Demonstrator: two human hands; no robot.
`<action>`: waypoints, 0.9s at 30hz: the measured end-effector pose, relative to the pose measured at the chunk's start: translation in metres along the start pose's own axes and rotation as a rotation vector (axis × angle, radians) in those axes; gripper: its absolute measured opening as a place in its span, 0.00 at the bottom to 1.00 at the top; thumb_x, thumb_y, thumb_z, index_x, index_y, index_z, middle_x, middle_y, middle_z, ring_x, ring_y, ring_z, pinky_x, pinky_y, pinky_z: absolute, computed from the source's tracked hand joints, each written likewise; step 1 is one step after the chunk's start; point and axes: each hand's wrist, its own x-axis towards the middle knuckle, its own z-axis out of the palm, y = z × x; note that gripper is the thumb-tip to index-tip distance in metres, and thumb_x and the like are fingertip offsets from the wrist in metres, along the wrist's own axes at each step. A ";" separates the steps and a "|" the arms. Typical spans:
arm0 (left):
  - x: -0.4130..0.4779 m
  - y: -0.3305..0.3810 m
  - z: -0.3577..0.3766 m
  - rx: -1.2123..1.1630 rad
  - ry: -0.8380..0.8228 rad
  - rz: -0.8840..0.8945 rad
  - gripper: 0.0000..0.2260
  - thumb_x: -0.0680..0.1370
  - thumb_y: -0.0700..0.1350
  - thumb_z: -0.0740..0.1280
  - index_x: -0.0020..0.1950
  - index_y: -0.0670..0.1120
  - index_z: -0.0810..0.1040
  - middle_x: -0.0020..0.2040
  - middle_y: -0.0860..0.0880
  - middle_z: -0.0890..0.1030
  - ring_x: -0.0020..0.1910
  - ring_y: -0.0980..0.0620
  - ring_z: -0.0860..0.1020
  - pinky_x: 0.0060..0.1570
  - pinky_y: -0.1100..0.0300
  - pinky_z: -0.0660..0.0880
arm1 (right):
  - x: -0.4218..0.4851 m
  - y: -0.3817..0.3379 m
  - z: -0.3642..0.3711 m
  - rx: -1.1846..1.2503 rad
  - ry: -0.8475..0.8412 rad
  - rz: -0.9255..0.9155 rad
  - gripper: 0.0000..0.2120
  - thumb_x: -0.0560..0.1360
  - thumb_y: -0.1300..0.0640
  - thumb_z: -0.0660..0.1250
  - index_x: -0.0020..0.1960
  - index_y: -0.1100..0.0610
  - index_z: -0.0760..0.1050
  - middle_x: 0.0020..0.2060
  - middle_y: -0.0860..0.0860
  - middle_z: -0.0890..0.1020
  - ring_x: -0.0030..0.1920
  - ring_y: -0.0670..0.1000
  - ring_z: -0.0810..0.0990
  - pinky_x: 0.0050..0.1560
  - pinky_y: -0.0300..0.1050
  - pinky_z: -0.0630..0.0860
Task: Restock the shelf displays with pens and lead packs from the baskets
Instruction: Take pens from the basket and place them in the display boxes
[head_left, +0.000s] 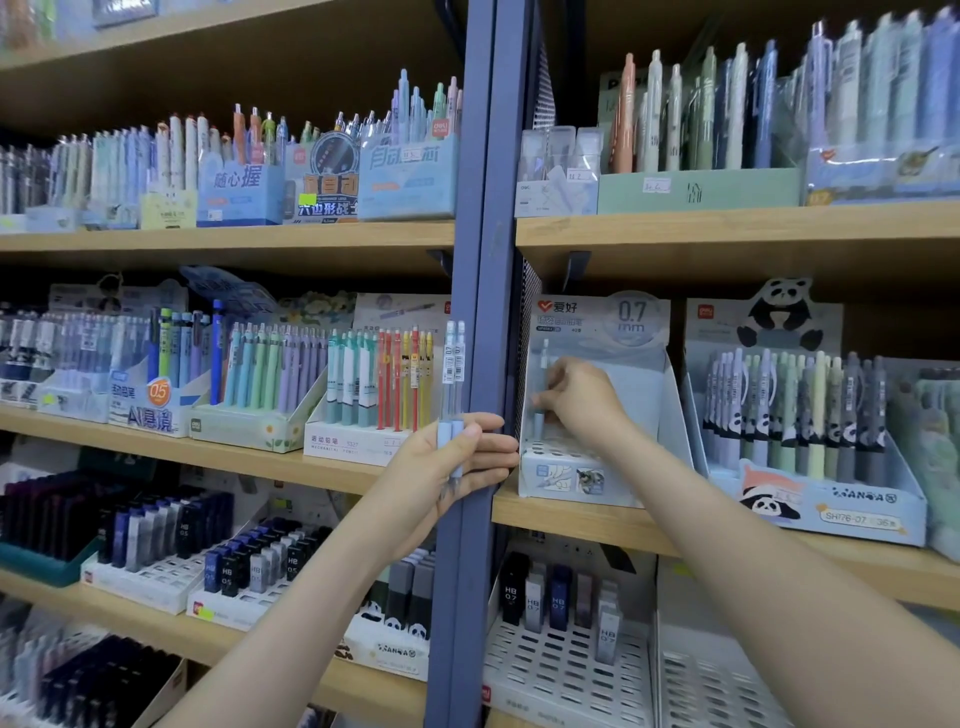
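Blue upright post (478, 208), wooden shelf boards (727, 234), black perforated side panel (529, 332)

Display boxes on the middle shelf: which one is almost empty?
The 0.7 mm box right of the blue post: bare holes, one pencil; neighbours are packed.

Pen (538, 423) middle — behind fingers (557, 382), corner packs (78, 675) blurred

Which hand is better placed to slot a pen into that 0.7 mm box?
The right hand: it is inside the 0.7 mm box, pinching a pen. The left hand grips two spare pens beside the blue post.
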 end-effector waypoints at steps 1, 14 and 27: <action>0.000 0.000 0.000 -0.004 0.000 -0.001 0.11 0.82 0.41 0.58 0.58 0.39 0.76 0.47 0.41 0.84 0.48 0.47 0.84 0.46 0.60 0.80 | -0.001 0.001 0.000 0.004 0.021 -0.006 0.12 0.71 0.63 0.72 0.39 0.56 0.69 0.35 0.54 0.77 0.35 0.53 0.74 0.38 0.44 0.71; -0.005 0.000 0.000 0.010 -0.028 -0.012 0.10 0.82 0.40 0.58 0.57 0.39 0.76 0.44 0.43 0.84 0.45 0.48 0.84 0.45 0.60 0.80 | -0.014 0.002 -0.018 -0.157 0.009 -0.071 0.06 0.77 0.63 0.62 0.46 0.55 0.77 0.38 0.49 0.77 0.41 0.51 0.76 0.34 0.38 0.67; -0.008 0.001 0.006 0.029 -0.038 0.007 0.11 0.82 0.41 0.57 0.58 0.41 0.77 0.44 0.43 0.84 0.42 0.51 0.83 0.43 0.61 0.80 | -0.029 0.003 -0.014 -0.180 -0.156 -0.154 0.24 0.77 0.70 0.53 0.67 0.53 0.73 0.64 0.53 0.76 0.63 0.52 0.75 0.56 0.38 0.71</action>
